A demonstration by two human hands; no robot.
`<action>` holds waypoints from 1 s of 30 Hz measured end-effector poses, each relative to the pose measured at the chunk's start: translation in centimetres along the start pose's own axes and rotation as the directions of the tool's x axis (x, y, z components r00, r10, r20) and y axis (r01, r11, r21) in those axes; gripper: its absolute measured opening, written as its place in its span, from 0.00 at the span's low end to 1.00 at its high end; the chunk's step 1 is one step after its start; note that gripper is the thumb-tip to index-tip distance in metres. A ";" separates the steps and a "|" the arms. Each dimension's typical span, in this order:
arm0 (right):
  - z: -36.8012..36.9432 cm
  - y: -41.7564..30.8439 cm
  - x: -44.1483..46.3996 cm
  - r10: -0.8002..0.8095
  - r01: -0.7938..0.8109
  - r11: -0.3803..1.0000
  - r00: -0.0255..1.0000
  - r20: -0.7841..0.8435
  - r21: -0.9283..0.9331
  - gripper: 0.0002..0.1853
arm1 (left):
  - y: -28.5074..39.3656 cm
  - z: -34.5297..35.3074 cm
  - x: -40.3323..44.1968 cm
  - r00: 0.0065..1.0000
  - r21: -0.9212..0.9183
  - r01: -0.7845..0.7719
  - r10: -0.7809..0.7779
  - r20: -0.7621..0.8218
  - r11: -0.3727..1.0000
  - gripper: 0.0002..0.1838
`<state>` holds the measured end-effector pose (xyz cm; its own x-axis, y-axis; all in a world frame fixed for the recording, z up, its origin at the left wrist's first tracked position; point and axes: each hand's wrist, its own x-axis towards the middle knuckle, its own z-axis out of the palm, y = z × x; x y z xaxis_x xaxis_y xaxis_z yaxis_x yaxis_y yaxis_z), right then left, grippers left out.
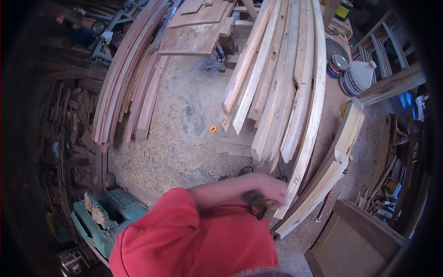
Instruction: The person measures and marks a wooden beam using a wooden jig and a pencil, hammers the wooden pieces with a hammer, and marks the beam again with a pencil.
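Observation:
My left hand reaches across my body from the red sleeve. It is blurred, and its fingers are too smeared to read. Right beside it is the near end of a long pale wooden board, whose edge the fingertips overlap or touch; I cannot tell which. Below the hand a dark strap-like thing shows against the red shirt, only partly visible. My right hand cannot be made out. More long boards lie in a stack beyond, their cut ends towards me.
A thick timber stands out at right, near a wooden panel. A white jug and a paint can sit behind. More planks lie left, above a shaving-strewn floor. A green machine stands near left.

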<state>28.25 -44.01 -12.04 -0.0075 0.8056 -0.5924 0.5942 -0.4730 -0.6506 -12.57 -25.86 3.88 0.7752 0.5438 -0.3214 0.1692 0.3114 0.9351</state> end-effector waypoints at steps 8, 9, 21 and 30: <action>-0.6 -9.5 -2.7 -0.094 0.157 0.981 0.897 0.431 -0.113 0.16 | -25.8 16.5 -12.1 0.518 -0.308 0.657 -0.709 -0.479 0.688 0.55; 0.0 -7.9 -2.5 -0.133 0.132 0.991 0.891 0.434 0.033 0.16 | -28.7 17.7 -12.2 0.513 -0.466 0.537 -0.710 -0.482 0.704 0.60; 3.3 -10.0 -1.2 -0.193 0.238 0.971 0.823 0.534 -0.017 0.15 | -26.2 22.3 -15.0 0.374 -0.890 0.149 -0.858 -0.352 0.431 0.27; 0.7 -4.6 -1.5 -0.020 0.131 0.977 0.842 0.539 -0.169 0.15 | -23.6 28.2 -14.0 0.289 -0.885 -0.324 -0.856 -0.428 0.334 0.24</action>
<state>24.95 -43.31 -8.47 -0.4514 0.4953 -0.7422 0.7151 -0.2967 -0.6329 -10.22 -62.83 -9.46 -0.1814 0.2246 -0.9574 -0.7336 0.6175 0.2838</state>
